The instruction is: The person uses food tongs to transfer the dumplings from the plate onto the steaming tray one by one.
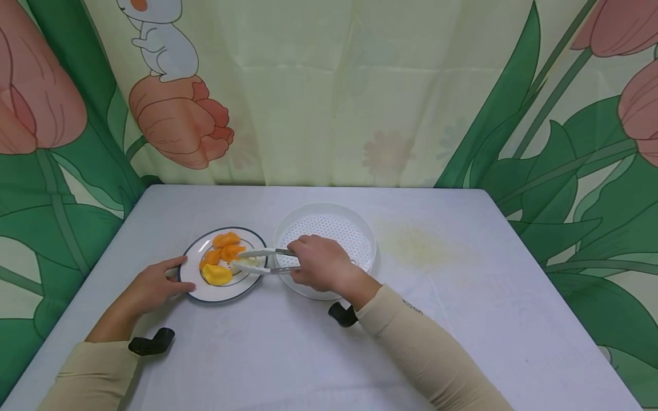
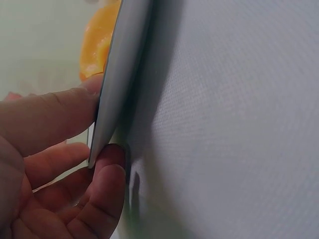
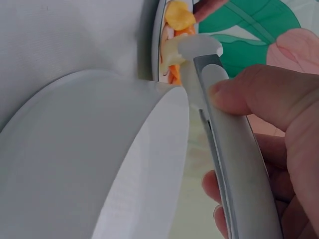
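Note:
My left hand (image 1: 156, 285) pinches the left rim of a white plate (image 1: 216, 294) with a dark blue edge; in the left wrist view the thumb lies above the rim and fingers are beneath it. Several orange food pieces (image 1: 226, 240) and a yellow piece (image 1: 217, 275) lie on the plate. My right hand (image 1: 321, 262) grips metal tongs (image 3: 239, 164) with pale tips, which reach left over the plate. Between those tips is a pale, whitish-yellow piece (image 1: 249, 262); whether it touches the plate I cannot tell.
A round white basket (image 1: 362, 231) with a perforated bottom stands right of the plate, partly under my right hand. To its right, a faint yellowish stain (image 1: 416, 245) marks the white tablecloth (image 1: 437, 354). A flower-printed curtain (image 1: 329, 114) hangs behind the table.

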Action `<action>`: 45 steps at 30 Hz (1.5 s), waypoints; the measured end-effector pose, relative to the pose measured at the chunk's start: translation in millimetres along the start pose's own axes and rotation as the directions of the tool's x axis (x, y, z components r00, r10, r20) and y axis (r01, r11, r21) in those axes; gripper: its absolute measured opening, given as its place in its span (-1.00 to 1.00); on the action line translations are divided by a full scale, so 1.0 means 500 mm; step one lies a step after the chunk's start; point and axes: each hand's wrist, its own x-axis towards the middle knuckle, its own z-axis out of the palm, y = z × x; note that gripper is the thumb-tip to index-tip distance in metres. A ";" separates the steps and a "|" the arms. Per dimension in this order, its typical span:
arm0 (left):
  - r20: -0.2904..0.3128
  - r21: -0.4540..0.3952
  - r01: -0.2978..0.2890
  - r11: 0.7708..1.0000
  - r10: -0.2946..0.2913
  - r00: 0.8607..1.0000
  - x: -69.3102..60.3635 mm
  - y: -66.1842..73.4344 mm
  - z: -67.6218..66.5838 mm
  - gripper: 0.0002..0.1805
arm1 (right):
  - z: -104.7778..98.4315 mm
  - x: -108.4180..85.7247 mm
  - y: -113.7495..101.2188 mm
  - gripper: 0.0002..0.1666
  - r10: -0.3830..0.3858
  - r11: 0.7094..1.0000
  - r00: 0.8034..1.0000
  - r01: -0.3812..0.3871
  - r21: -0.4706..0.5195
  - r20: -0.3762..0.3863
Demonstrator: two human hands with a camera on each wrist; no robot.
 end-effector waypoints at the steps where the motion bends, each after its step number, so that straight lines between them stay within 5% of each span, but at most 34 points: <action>1: 0.000 0.000 0.001 1.000 -0.001 1.000 0.000 0.000 0.000 0.01 | 0.001 -0.001 0.003 -0.54 0.002 1.000 1.000 -0.002 0.020 0.000; 10: 0.006 -0.010 0.005 1.000 -0.005 1.000 0.003 -0.001 0.000 0.02 | 0.000 -0.014 0.029 -0.48 0.031 0.976 0.999 -0.027 0.217 -0.017; 21: -0.004 -0.005 0.003 1.000 -0.003 1.000 0.004 -0.004 0.000 0.02 | -0.015 -0.038 0.068 -0.41 0.078 0.947 0.991 -0.040 0.318 -0.108; 32: -0.004 -0.017 0.004 1.000 -0.005 1.000 0.001 -0.002 -0.001 0.02 | -0.015 -0.072 0.147 -0.39 0.252 0.893 0.962 -0.190 0.407 -0.105; 45: -0.001 -0.024 -0.003 1.000 0.003 1.000 0.000 -0.001 0.002 0.01 | 0.020 -0.089 0.223 -0.36 0.358 0.820 0.929 -0.264 0.509 -0.095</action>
